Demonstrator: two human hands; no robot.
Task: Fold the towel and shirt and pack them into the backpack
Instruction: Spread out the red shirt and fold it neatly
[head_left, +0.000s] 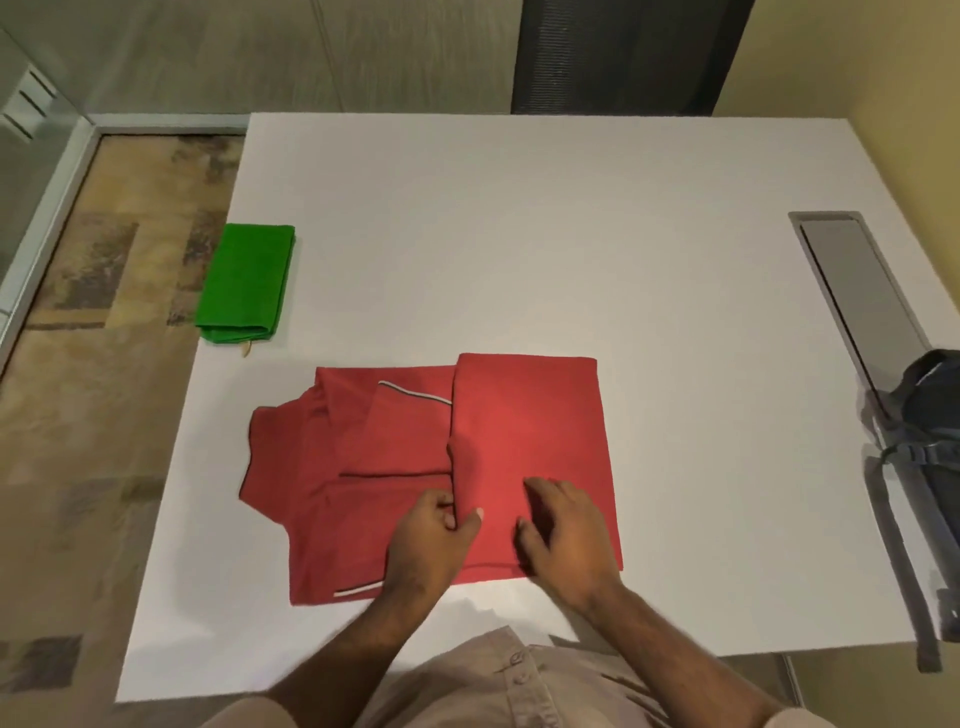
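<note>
A red polo shirt (524, 421) lies partly folded on the white table (519, 234), collar to the left, its right part doubled over into a flat panel. My left hand (431, 535) pinches the folded edge of that panel between thumb and fingers near the shirt's front. To its right, my right hand (566, 530) rests flat on the panel, fingers spread. A green towel (244, 283) sits folded at the table's left edge. The dark backpack (930, 426) lies at the right edge, partly out of frame.
A grey metal cable hatch (857, 296) is set into the table on the right. A dark office chair (623, 52) stands behind the far edge. Patterned carpet (104, 312) lies left of the table.
</note>
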